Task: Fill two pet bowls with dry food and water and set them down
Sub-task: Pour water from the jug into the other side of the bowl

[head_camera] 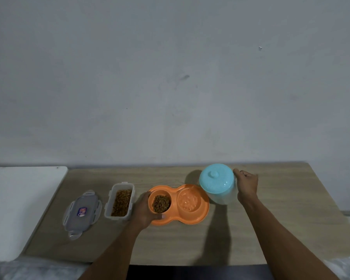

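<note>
An orange double pet bowl (204, 211) sits on the wooden table (271, 229). Its left cup holds brown dry food (161, 203); its right cup holds water (188, 200). My left hand (144, 213) grips the bowl's left edge, thumb on the front rim. A clear jug with a light blue lid (216, 178) stands upright just right of the bowl. My right hand (247, 185) holds the jug at its right side, fingers curled round its handle.
A clear rectangular container of dry food (120, 201) stands open left of the bowl. Its clip lid (82, 213) lies flat further left. A white board (18, 209) covers the table's left end. A grey wall rises behind the table.
</note>
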